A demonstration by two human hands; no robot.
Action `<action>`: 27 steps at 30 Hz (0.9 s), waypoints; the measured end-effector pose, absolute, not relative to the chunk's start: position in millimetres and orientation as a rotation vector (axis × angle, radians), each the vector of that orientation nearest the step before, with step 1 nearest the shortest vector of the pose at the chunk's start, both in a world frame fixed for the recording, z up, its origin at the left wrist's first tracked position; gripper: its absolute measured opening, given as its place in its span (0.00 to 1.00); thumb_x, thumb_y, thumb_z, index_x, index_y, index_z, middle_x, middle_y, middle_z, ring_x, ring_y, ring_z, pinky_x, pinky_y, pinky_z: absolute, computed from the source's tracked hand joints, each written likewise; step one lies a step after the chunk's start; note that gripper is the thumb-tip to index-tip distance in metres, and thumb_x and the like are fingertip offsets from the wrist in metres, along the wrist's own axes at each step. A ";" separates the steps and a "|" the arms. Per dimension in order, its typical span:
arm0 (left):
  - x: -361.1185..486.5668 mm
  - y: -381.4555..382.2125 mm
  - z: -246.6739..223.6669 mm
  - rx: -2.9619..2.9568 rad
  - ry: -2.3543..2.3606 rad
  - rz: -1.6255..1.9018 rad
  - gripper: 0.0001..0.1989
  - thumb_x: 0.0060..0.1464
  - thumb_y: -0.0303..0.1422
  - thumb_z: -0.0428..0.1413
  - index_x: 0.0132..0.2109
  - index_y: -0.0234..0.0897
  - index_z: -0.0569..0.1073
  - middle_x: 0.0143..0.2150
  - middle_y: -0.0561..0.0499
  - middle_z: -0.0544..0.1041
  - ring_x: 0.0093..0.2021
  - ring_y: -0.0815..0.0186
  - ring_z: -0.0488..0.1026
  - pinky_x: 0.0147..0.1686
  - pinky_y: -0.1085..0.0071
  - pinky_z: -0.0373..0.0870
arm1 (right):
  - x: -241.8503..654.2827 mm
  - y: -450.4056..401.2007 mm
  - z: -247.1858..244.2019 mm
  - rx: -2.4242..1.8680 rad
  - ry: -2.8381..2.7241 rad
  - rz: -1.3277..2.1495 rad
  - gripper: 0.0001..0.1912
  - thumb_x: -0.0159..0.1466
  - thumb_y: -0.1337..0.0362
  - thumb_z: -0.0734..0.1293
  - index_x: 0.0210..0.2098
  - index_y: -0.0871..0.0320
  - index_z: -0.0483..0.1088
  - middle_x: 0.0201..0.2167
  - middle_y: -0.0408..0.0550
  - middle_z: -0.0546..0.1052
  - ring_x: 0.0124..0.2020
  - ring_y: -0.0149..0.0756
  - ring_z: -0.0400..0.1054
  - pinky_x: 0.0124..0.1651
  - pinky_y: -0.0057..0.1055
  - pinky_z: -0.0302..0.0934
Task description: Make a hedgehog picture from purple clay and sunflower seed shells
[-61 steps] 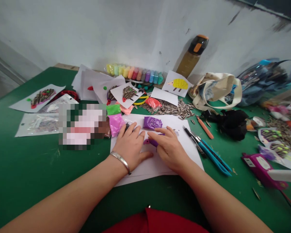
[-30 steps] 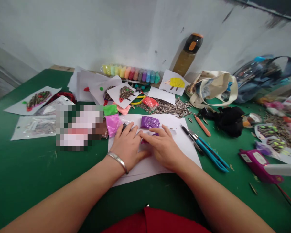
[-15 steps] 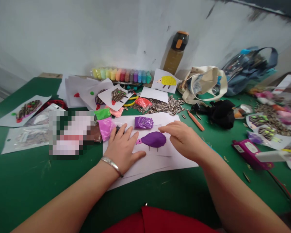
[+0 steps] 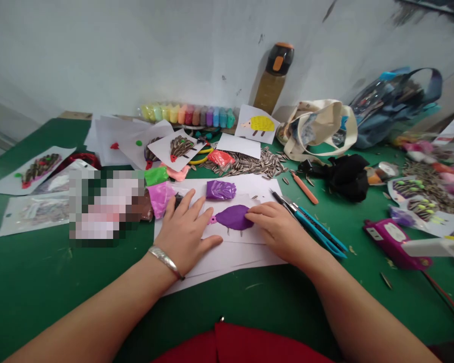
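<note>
Right hand point(image 4: 278, 227): fingertips bunched at the right end of the purple clay oval point(image 4: 231, 218); cannot tell whether they pinch it
Left hand point(image 4: 186, 228): fingers spread wide over the white paper point(image 4: 227, 258)
Purple clay oval: on the paper, between the hands
Purple packet point(image 4: 221, 190): just beyond the oval
Seeds point(image 4: 263, 164): heaped farther back
</note>
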State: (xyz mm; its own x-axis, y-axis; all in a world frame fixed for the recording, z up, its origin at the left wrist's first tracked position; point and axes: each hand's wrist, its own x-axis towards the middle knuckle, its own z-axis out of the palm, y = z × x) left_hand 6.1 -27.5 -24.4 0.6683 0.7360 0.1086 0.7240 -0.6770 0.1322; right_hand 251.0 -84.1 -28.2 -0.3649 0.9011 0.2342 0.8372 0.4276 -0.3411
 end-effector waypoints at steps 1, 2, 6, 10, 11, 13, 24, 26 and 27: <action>6.0 -27.4 -24.8 2.795 1.220 0.240 0.27 0.55 0.48 0.56 0.56 0.37 0.73 0.63 0.38 0.67 0.68 0.41 0.50 0.63 0.37 0.44 | 251.7 -83.7 -28.1 -1.478 -2.303 0.238 0.24 0.58 0.79 0.59 0.48 0.58 0.75 0.47 0.53 0.78 0.47 0.44 0.67 0.52 0.46 0.63; 5.9 -27.1 -25.2 2.794 1.221 0.241 0.26 0.55 0.48 0.56 0.56 0.37 0.73 0.62 0.39 0.68 0.68 0.41 0.51 0.63 0.37 0.44 | 252.1 -83.5 -28.1 -1.473 -2.302 0.245 0.24 0.58 0.79 0.59 0.48 0.57 0.75 0.47 0.53 0.78 0.47 0.43 0.67 0.52 0.46 0.63; 5.6 -25.4 -26.6 2.801 1.241 0.215 0.26 0.58 0.50 0.52 0.55 0.37 0.73 0.61 0.41 0.70 0.67 0.40 0.52 0.62 0.38 0.46 | 251.9 -82.3 -29.0 -1.452 -2.275 0.249 0.23 0.59 0.79 0.59 0.47 0.57 0.76 0.45 0.52 0.78 0.46 0.43 0.67 0.51 0.45 0.65; 4.9 -23.0 -25.9 2.812 1.234 0.236 0.25 0.59 0.49 0.51 0.54 0.36 0.74 0.60 0.40 0.71 0.66 0.39 0.54 0.62 0.38 0.48 | 253.8 -78.8 -34.0 -1.412 -2.239 0.246 0.22 0.59 0.79 0.59 0.46 0.57 0.76 0.44 0.51 0.78 0.46 0.43 0.68 0.51 0.44 0.66; 4.7 -22.4 -25.4 2.811 1.234 0.253 0.25 0.59 0.48 0.51 0.54 0.36 0.75 0.60 0.40 0.71 0.66 0.39 0.54 0.62 0.38 0.49 | 255.1 -77.9 -35.6 -1.395 -2.228 0.240 0.22 0.58 0.79 0.59 0.46 0.57 0.76 0.45 0.51 0.78 0.46 0.43 0.68 0.51 0.44 0.66; 4.4 -21.2 -24.6 2.807 1.236 0.297 0.24 0.60 0.47 0.50 0.53 0.35 0.75 0.59 0.40 0.72 0.65 0.39 0.55 0.61 0.38 0.51 | 258.2 -76.5 -38.6 -1.364 -2.197 0.218 0.22 0.59 0.78 0.58 0.46 0.58 0.75 0.45 0.52 0.78 0.46 0.43 0.69 0.51 0.44 0.66; -4.0 -10.1 -20.8 2.662 1.208 0.983 0.13 0.63 0.33 0.49 0.46 0.36 0.77 0.48 0.46 0.80 0.57 0.58 0.70 0.61 0.58 0.66 | 264.0 -77.8 -42.3 -1.399 -2.055 0.146 0.16 0.65 0.72 0.59 0.45 0.57 0.75 0.44 0.52 0.79 0.46 0.41 0.72 0.49 0.39 0.68; -7.8 -6.2 -15.9 2.559 1.260 1.146 0.11 0.62 0.31 0.50 0.45 0.37 0.77 0.47 0.48 0.80 0.54 0.61 0.73 0.59 0.61 0.67 | 262.9 -77.9 -42.1 -1.401 -2.044 0.150 0.16 0.65 0.72 0.59 0.45 0.58 0.75 0.44 0.52 0.79 0.46 0.41 0.72 0.49 0.39 0.68; -9.8 -3.9 -13.9 2.520 1.279 1.209 0.11 0.62 0.31 0.51 0.44 0.37 0.77 0.47 0.48 0.80 0.53 0.61 0.74 0.58 0.62 0.68 | 262.1 -78.0 -41.8 -1.402 -2.036 0.155 0.15 0.65 0.71 0.59 0.45 0.58 0.75 0.44 0.52 0.79 0.45 0.41 0.72 0.49 0.39 0.68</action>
State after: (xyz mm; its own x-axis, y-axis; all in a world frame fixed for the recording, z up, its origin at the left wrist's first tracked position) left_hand -9.8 -3.9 -13.9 0.3452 0.7079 0.6162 0.6548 -0.6520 0.3822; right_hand 262.1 -78.0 -41.8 -0.2142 0.8703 0.4435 0.7930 0.4200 -0.4413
